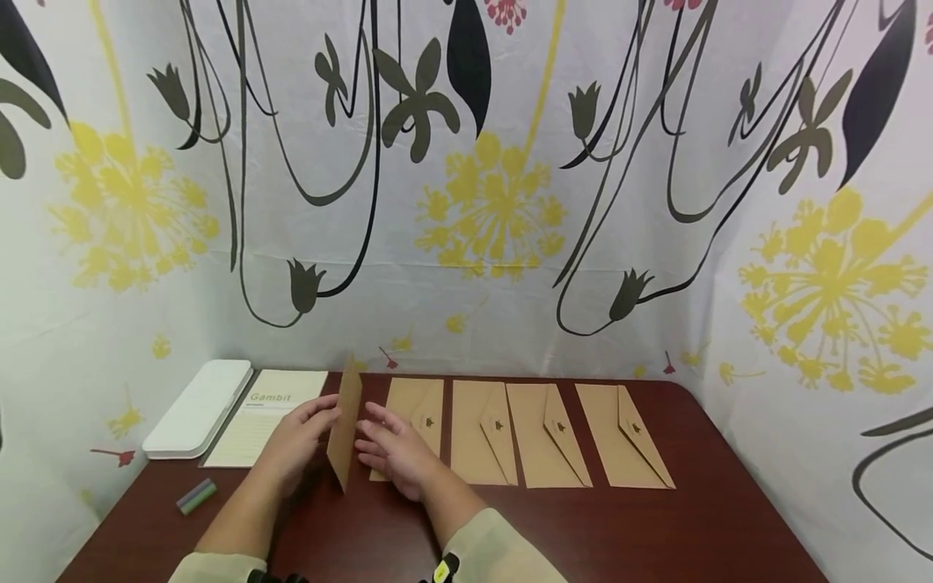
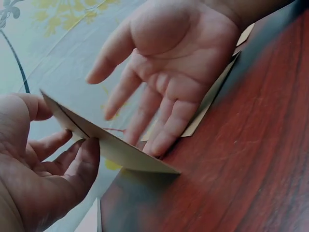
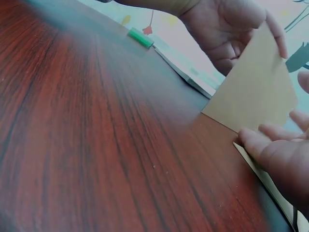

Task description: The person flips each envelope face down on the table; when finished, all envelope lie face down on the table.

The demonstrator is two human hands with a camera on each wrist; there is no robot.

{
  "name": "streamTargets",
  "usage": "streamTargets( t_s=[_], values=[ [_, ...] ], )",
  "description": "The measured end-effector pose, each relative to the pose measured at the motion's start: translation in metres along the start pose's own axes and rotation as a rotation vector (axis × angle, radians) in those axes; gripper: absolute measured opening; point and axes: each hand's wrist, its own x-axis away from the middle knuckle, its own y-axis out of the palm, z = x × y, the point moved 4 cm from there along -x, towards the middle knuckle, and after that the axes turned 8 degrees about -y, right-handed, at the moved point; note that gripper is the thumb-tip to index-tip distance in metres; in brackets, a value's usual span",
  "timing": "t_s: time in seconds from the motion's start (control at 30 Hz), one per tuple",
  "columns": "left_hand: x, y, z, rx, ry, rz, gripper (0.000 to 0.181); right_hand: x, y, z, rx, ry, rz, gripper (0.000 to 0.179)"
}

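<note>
A brown kraft envelope (image 1: 346, 425) stands on edge above the table, its flap side facing left. My left hand (image 1: 299, 433) pinches it, and in the right wrist view a fingertip curls over the envelope's (image 3: 256, 87) far edge. Just right of the envelope is my right hand (image 1: 399, 457), palm toward it and fingers spread and loosely bent. In the left wrist view this right hand (image 2: 169, 67) grips nothing; whether its fingertips touch the envelope is hard to tell. Below and behind it lies another envelope (image 1: 411, 397), partly covered by the hand.
To the right, more brown envelopes (image 1: 477, 429) lie in a row, flaps facing right. At the left are a cream sheet or pad marked Gambit (image 1: 251, 421), a white flat case (image 1: 197, 409), and two small sticks, green and purple (image 1: 197, 496). A patterned cloth (image 1: 496, 324) hangs behind the table.
</note>
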Motion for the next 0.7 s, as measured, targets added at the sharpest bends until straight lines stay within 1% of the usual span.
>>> streamTargets(
  t_s=[0.17,0.23,0.33,0.5,0.6,0.7],
  values=[
    [-0.002,-0.012,0.0,0.025,0.009,0.043,0.054,-0.001,-0.005,0.002,-0.026,0.017,0.06,0.068],
    [-0.003,-0.017,0.0,0.013,0.021,0.064,0.054,-0.002,-0.007,0.002,-0.03,0.009,0.077,0.068],
    [-0.005,-0.025,-0.001,-0.04,0.033,0.103,0.056,-0.002,-0.011,0.002,-0.028,-0.002,0.097,0.068],
    [-0.009,-0.032,-0.009,-0.124,0.002,0.172,0.055,-0.003,-0.016,0.0,-0.021,-0.016,0.116,0.071],
    [-0.013,-0.035,-0.014,-0.219,0.01,0.215,0.053,-0.004,-0.018,-0.002,-0.023,-0.022,0.12,0.071],
    [-0.016,-0.037,-0.017,-0.339,0.039,0.236,0.053,-0.004,-0.018,-0.003,-0.026,-0.022,0.123,0.071]
  ],
)
